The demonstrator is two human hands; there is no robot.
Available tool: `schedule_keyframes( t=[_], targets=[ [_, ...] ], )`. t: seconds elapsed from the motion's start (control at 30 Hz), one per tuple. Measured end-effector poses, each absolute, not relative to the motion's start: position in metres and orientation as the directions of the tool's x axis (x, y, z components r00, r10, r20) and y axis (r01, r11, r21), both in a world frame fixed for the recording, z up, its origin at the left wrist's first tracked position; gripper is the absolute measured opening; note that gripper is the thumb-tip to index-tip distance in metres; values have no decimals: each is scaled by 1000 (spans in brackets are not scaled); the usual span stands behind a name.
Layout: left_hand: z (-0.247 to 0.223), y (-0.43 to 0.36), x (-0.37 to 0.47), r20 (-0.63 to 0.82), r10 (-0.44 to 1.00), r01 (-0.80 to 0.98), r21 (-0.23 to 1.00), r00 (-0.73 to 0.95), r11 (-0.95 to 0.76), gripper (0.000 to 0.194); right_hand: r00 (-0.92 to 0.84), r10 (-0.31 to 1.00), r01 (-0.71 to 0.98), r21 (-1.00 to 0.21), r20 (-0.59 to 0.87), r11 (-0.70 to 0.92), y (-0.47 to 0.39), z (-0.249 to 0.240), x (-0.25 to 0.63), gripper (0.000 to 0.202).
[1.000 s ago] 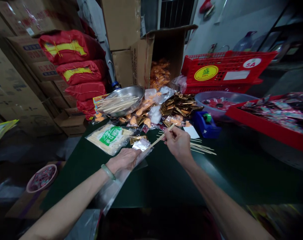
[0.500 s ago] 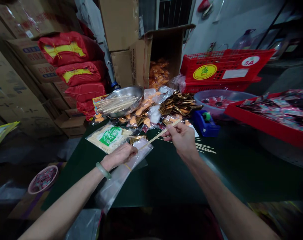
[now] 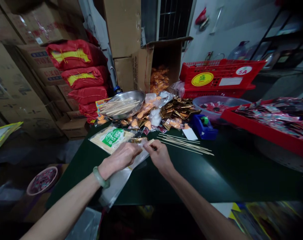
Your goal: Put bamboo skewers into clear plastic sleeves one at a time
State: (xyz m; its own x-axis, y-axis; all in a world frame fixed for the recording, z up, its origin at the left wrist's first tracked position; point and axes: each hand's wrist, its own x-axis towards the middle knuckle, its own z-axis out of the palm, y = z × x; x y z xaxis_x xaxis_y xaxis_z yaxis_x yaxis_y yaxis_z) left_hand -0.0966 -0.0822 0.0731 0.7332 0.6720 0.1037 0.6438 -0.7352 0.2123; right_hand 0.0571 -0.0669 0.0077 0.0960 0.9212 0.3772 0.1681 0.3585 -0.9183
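My left hand point(image 3: 125, 156), with a green bangle at the wrist, is closed on the upper part of a clear plastic bag point(image 3: 116, 186) that hangs toward the table's front edge. Close beside it, my right hand point(image 3: 159, 154) pinches the end of a pale stick point(image 3: 149, 142), most of which is hidden at the bag's mouth. Several thin sticks point(image 3: 186, 144) lie loose to the right. A pack of sticks with a green label point(image 3: 112, 137) lies behind my left hand.
Behind are a metal bowl of sticks point(image 3: 126, 113), gold packets point(image 3: 178, 108), a blue tape dispenser point(image 3: 205, 128) and an open carton point(image 3: 142, 68). A red tray point(image 3: 263, 128) and red basket point(image 3: 216, 75) stand right; red bundles point(image 3: 76, 55) are stacked left.
My right hand has moved left and down with the stick, close to my left hand. The stick now shows only at its end. The view has tilted slightly.
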Motion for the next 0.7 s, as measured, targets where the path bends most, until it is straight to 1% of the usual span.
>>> schedule_keyframes(
  t=[0.03, 0.1, 0.2, 0.27, 0.33, 0.37, 0.4, 0.43, 0.47, 0.5, 0.53, 0.6, 0.63, 0.7],
  targets=[
    [75, -84, -97, 115, 669, 645, 192, 734, -740, 21, 81, 914, 195, -906, 398, 377, -68, 5, 54, 22],
    [77, -87, -97, 137, 675, 659, 146, 725, -738, 21, 27, 924, 203, -907, 381, 369, -69, 3, 52, 21],
    [76, -88, -99, 178, 706, 689, 157, 685, -708, 22, -24, 920, 164, -906, 392, 390, -68, 7, 55, 20],
    [71, -88, -100, 239, 720, 687, 218, 651, -694, 22, -28, 901, 122, -893, 433, 433, -66, 10, 58, 19],
    [62, -86, -101, 346, 730, 660, 315, 589, -682, 19, -45, 898, 67, -895, 438, 440, -66, 14, 61, 17],
    [55, -85, -101, 398, 741, 649, 364, 540, -668, 23, -57, 903, 40, -903, 426, 428, -65, 16, 61, 16],
    [48, -84, -102, 431, 760, 644, 410, 486, -645, 36, -62, 909, 17, -910, 412, 414, -65, 18, 62, 15],
    [40, -83, -103, 431, 787, 649, 453, 442, -612, 51, -56, 915, -1, -916, 400, 401, -64, 20, 64, 14],
    [31, -83, -104, 388, 823, 668, 485, 414, -565, 65, -43, 920, -12, -921, 390, 390, -63, 22, 65, 13],
    [22, -83, -105, 314, 860, 699, 501, 402, -510, 74, -19, 925, -21, -925, 380, 380, -62, 24, 67, 13],
    [14, -83, -107, 230, 887, 731, 505, 400, -460, 76, 11, 930, -28, -929, 368, 368, -60, 26, 70, 13],
    [2, -86, -109, 105, 913, 778, 491, 395, -393, 69, 78, 939, -44, -940, 335, 339, -55, 29, 78, 13],
    [-2, -87, -110, 82, 916, 792, 476, 392, -381, 63, 106, 943, -56, -945, 315, 322, -51, 30, 83, 14],
    [-5, -90, -111, 84, 913, 809, 437, 399, -394, 55, 167, 943, -88, -948, 288, 305, -44, 30, 94, 15]
  ],
)
